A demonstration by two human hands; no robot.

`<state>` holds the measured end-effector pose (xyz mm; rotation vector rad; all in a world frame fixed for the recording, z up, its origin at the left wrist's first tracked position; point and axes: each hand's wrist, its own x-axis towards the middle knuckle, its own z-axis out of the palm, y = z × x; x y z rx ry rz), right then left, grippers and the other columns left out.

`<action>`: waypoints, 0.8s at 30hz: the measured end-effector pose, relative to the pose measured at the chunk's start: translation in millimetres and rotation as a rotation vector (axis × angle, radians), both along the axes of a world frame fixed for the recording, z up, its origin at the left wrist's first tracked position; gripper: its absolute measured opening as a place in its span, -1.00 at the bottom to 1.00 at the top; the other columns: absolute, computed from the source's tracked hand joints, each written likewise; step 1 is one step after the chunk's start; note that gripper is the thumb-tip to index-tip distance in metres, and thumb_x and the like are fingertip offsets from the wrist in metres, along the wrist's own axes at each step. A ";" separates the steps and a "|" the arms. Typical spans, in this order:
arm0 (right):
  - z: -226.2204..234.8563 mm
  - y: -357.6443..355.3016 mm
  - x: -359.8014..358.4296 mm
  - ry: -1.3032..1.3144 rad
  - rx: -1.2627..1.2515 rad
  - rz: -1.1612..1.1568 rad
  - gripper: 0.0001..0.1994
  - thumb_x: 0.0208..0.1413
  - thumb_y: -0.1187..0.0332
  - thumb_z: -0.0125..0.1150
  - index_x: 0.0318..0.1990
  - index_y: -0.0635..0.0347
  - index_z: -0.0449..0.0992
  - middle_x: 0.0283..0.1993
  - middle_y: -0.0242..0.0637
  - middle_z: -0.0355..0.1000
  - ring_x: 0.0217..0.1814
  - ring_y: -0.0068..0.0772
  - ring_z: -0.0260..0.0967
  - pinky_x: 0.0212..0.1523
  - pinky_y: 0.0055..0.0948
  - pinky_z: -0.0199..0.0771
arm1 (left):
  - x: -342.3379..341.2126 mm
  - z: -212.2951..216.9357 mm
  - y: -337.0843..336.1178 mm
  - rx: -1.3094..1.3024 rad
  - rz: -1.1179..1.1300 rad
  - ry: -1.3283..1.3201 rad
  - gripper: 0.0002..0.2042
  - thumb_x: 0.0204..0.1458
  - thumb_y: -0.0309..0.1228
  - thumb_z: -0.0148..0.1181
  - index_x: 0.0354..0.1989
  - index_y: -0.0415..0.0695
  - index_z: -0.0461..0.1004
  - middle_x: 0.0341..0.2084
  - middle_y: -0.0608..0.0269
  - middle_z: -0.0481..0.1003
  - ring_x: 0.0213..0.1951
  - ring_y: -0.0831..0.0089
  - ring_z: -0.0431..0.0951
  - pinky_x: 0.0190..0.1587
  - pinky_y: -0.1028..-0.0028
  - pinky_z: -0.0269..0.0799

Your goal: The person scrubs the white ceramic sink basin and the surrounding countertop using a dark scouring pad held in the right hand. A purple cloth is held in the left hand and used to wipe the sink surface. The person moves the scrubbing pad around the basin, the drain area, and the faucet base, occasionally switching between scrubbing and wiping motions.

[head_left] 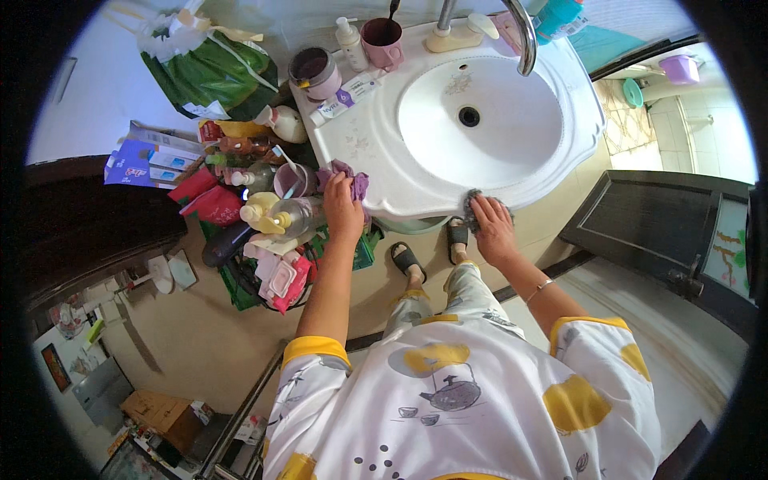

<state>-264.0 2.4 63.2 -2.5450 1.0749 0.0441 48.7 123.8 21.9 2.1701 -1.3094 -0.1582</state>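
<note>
My left hand (344, 204) grips a bunched purple cloth (359, 186) at the left front edge of the white washbasin counter (364, 148). With its fingers over a dark grey scrubber (472, 200), my right hand (492, 228) presses on the front rim of the basin (480, 144). The scrubber is mostly hidden under the fingers, so its exact kind is unclear. Beside my left hand stand a mauve cup (294, 182) with a toothbrush in it and a clear pump bottle (300, 216) with a yellowish top.
A tube (346, 98), a pink mug (382, 44), a white pump bottle (350, 44) and a round jar (314, 74) sit on the counter's left. The faucet (524, 40) arches over the basin. Several bottles and packets crowd the left side. A dark door (640, 232) stands at right.
</note>
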 end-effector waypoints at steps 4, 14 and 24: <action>-23.1 5.7 55.6 -0.054 0.073 0.043 -0.46 0.08 0.48 -0.10 0.29 0.20 0.23 0.41 -0.12 0.09 0.44 0.00 -0.02 0.43 -0.08 -0.11 | -0.3 -6.6 -0.6 -0.034 -0.009 -0.014 -0.56 -0.21 -0.68 0.16 -0.05 -0.25 0.35 0.05 -0.04 0.35 0.19 -0.06 0.26 0.28 0.08 0.11; -29.5 -1.1 84.2 -0.241 0.101 0.075 -0.48 0.04 0.41 -0.01 0.23 0.16 0.30 0.35 -0.09 0.17 0.41 0.00 0.02 0.40 -0.10 -0.03 | 8.4 -10.2 6.4 0.030 -0.035 -0.057 -0.51 -0.24 -0.67 0.23 -0.02 -0.24 0.34 0.07 -0.05 0.35 0.18 -0.05 0.27 0.27 0.11 0.13; -37.7 -62.3 -46.3 -0.284 0.000 -0.208 -0.50 -0.20 0.60 0.12 0.05 0.26 0.43 0.14 -0.01 0.36 0.23 0.07 0.25 0.30 -0.09 0.19 | 6.5 -12.5 3.1 0.037 -0.035 -0.070 -0.53 -0.19 -0.64 0.21 0.00 -0.23 0.34 0.09 -0.04 0.32 0.20 -0.02 0.25 0.28 0.11 0.10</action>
